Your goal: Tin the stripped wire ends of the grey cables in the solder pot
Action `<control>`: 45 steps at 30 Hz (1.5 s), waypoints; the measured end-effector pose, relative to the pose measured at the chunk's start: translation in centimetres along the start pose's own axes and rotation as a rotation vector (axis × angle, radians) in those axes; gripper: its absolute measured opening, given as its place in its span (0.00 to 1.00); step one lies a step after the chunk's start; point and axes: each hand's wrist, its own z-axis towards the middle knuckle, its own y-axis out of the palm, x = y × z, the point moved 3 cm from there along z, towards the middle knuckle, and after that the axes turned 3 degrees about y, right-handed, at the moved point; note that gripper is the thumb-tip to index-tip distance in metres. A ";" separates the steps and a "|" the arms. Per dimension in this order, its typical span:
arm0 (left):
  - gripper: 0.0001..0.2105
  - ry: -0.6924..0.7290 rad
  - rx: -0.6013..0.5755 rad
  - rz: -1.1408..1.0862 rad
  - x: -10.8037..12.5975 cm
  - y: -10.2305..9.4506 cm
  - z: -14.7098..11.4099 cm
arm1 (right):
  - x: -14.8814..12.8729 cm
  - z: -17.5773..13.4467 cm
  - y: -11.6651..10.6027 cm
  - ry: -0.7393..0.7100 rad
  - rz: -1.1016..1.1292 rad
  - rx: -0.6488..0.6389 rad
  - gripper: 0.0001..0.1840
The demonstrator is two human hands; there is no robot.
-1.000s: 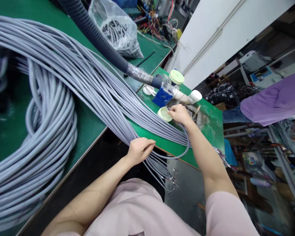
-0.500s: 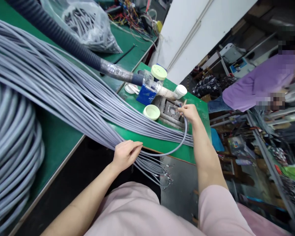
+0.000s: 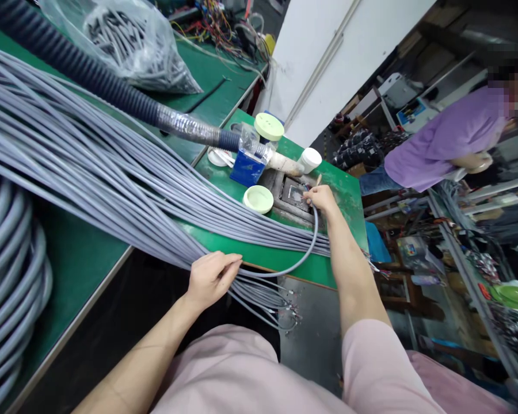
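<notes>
My right hand is closed around a grey cable near its end. Thin wires at that end sit over the right side of a square dark pot with a silvery patch on its surface. Whether the wires touch the surface, I cannot tell. From there the cable bends down and left in a loop to my left hand. My left thumb and fingers are pinched on this same cable, beside a long bundle of grey cables. Below that hand hang several cable ends with bared wires.
A ribbed dark hose leads to a nozzle beside the pot. Around it stand a blue box, a pale green lid and a white jar. A thick cable coil lies left. A person in purple stands at right.
The whole view has shifted slightly left. My right hand stays by the pot with the cable end, and my left hand keeps its pinch. The other person's arm has moved.
</notes>
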 end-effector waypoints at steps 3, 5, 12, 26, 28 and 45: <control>0.02 -0.012 -0.001 0.001 -0.1 0.0 -0.1 | -0.6 -0.9 -0.6 -0.012 0.036 0.000 0.11; 0.02 -0.018 0.000 0.003 -0.2 -0.1 -0.1 | -1.2 -2.4 -1.3 -0.032 0.075 -0.004 0.13; 0.03 -0.220 0.004 -0.165 0.5 0.0 0.0 | -3.3 -13.8 -0.3 -0.171 0.564 -0.351 0.15; 0.14 -1.140 0.018 -1.255 4.8 2.6 -1.1 | -3.8 -26.5 5.8 -0.227 0.724 -0.565 0.28; 0.12 -1.117 -0.022 -1.253 5.2 2.4 -0.6 | -3.7 -26.7 5.7 -0.215 0.734 -0.612 0.29; 0.13 -1.139 -0.029 -1.188 5.9 2.6 -0.8 | -2.5 -27.3 5.1 -0.143 0.831 -0.654 0.30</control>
